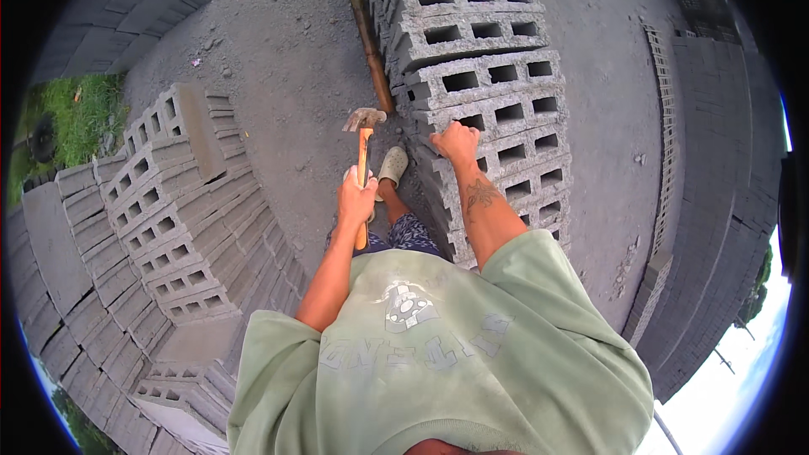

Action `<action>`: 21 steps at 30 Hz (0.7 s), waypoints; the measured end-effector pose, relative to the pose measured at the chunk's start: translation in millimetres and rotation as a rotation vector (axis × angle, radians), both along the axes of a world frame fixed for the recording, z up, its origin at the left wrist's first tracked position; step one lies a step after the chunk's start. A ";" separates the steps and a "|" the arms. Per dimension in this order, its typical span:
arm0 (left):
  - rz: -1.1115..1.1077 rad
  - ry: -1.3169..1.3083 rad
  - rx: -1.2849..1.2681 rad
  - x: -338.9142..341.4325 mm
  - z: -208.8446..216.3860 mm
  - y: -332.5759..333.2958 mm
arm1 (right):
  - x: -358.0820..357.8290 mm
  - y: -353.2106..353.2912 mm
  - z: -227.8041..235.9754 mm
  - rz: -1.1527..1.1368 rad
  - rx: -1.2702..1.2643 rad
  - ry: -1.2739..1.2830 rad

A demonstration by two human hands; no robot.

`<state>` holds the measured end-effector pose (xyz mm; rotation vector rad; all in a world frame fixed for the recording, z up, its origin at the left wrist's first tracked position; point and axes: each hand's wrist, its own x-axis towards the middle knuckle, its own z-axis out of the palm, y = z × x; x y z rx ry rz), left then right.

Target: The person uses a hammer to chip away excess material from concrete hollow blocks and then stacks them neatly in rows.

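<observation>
My left hand [356, 200] is wrapped round the orange handle of a hammer [364, 147], whose dull metal head points away from me. The handle's lower end sticks out below my fist, over my shorts. To the right, my right hand [456, 143] has its fingers curled over the left edge of a hollow concrete block [508, 112] in a long row. The block's rectangular holes face up, and its neighbours press close on both sides. My fingertips are partly hidden against the block.
More stacked concrete blocks [173, 227] rise on the left. A brown pole [368, 34] lies along the row's far left side. My foot in a beige clog [393, 166] stands beside the row. A tall grey block wall [716, 168] runs along the right.
</observation>
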<state>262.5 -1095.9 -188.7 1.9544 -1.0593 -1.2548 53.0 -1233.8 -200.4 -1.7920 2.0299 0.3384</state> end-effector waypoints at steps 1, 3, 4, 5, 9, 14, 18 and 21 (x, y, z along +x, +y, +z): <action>0.076 0.073 0.071 -2.1 -9.8 -6.2 | 0.1 -5.6 -0.3 -0.002 0.024 0.012; 0.071 0.053 0.080 -5.7 -14.5 -19.5 | -7.5 -9.4 6.9 0.007 0.019 0.018; 0.061 0.090 0.161 -4.8 -12.2 -28.4 | -13.4 -4.8 15.2 0.001 0.034 0.029; 0.054 0.127 0.247 0.5 -13.0 -30.6 | -13.5 -7.8 31.8 -0.018 0.112 0.009; 0.344 0.343 0.033 13.6 -13.6 -78.6 | -21.0 -4.4 38.0 -0.006 0.151 -0.006; 0.659 0.535 -0.027 -36.5 -71.6 -91.5 | -23.4 -5.3 35.4 -0.018 0.141 -0.060; -0.143 0.084 0.269 -58.6 -154.1 -44.7 | -18.3 -7.5 36.8 0.060 0.076 -0.037; 0.034 0.183 0.299 -48.4 -127.6 -63.4 | -21.7 -6.6 43.3 0.030 0.078 -0.105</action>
